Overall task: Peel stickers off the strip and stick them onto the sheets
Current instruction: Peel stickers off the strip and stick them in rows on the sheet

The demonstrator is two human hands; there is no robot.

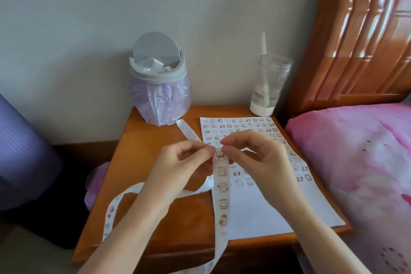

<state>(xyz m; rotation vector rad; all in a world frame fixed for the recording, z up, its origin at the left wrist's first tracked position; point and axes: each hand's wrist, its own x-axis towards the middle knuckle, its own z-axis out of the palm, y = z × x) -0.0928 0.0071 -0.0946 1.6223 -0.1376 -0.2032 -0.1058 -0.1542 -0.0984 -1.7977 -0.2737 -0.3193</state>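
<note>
Both left hand [184, 162], right hand [255, 153] pinch strip [223, 202] over sheet [255, 213] left edge.

No text is legible (stickers [223, 188] show cartoons).

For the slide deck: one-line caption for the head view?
Peeling: left hand and right hand pinch the sticker strip over a half-filled sheet on a nightstand.

Your wooden nightstand [138, 162] carries a lidded bin [159, 78] with a purple liner at its far left corner and a clear bottle [269, 87] at the far right corner. A white sheet [262, 211] of stickers lies along its right edge; the strip [223, 203] trails over the near edge.
</note>
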